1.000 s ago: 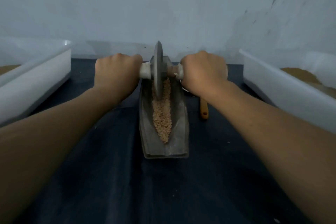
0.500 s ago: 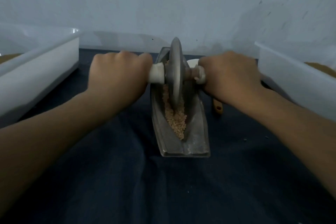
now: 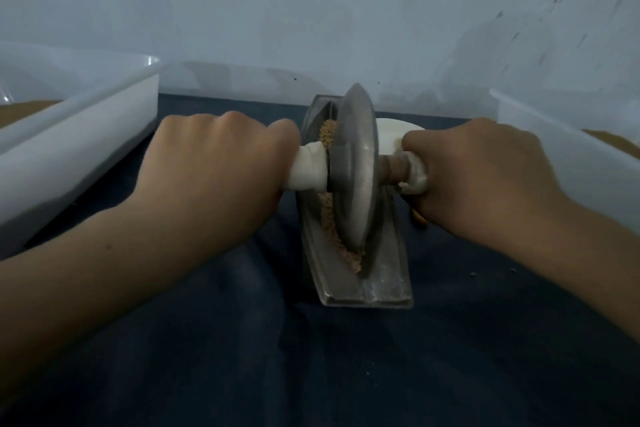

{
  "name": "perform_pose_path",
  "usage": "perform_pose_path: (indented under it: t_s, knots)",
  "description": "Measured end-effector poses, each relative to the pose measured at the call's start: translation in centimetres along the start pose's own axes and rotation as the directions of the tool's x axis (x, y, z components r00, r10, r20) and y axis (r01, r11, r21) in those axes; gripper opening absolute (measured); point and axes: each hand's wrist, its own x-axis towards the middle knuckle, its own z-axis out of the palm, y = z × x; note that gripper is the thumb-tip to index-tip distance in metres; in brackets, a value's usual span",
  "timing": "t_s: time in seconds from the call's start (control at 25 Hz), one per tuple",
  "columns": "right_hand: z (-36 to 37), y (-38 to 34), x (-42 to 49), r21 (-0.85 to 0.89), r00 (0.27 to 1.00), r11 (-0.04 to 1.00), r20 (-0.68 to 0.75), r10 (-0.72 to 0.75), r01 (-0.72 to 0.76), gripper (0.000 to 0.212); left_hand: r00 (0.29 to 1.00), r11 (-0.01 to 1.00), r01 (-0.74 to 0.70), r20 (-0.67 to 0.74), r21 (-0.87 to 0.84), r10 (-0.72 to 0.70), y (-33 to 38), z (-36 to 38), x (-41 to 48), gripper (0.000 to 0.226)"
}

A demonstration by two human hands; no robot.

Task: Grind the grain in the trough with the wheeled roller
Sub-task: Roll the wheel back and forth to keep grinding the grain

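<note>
— Where does the person take hold of the wheeled roller [image 3: 355,180]?
— At its wrapped ends. The left hand [image 3: 221,163] is fisted round the nine o'clock end, and the right hand [image 3: 485,170] round the three o'clock end.
— How will it handle?
— It is probably heavy, rigid metal. It stands on edge in the trough [image 3: 384,274], central on the dark cloth [image 3: 242,357], over loose grain [image 3: 337,243] that likely scatters if the roller tips.

The wheeled roller [image 3: 355,166] was grey, its handle wraps [image 3: 308,166] white, over tan grain [image 3: 344,253] in a dull grey trough [image 3: 384,288]. Underneath lay plain dark navy cloth [image 3: 242,357].
</note>
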Motion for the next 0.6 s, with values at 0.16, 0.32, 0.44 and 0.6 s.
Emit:
perform_pose_path:
  t_s: [0.16,0.32,0.44,0.6]
  knots:
    - [2.5,-0.4,3.2,-0.039,0.994,0.995,0.059,0.094,-0.092,0.026,0.996,0.998,0.061,0.062,0.028,-0.063,0.4,3.2,2.6,0.029]
    - [4.8,-0.5,7.0,0.053,0.970,0.979,0.161,0.184,-0.195,0.014,0.992,0.994,0.112,0.063,-0.008,-0.111,0.6,5.2,6.2,0.010]
    - [3.9,-0.4,4.4,0.037,0.984,0.987,0.096,0.151,-0.156,0.028,0.997,0.997,0.071,0.028,0.004,-0.071,0.7,4.0,4.7,0.027]
    - [1.0,-0.1,0.0,0.012,0.999,0.999,-0.013,0.041,-0.040,0.032,1.000,0.999,-0.009,-0.021,0.032,0.010,0.3,0.7,0.9,0.040]
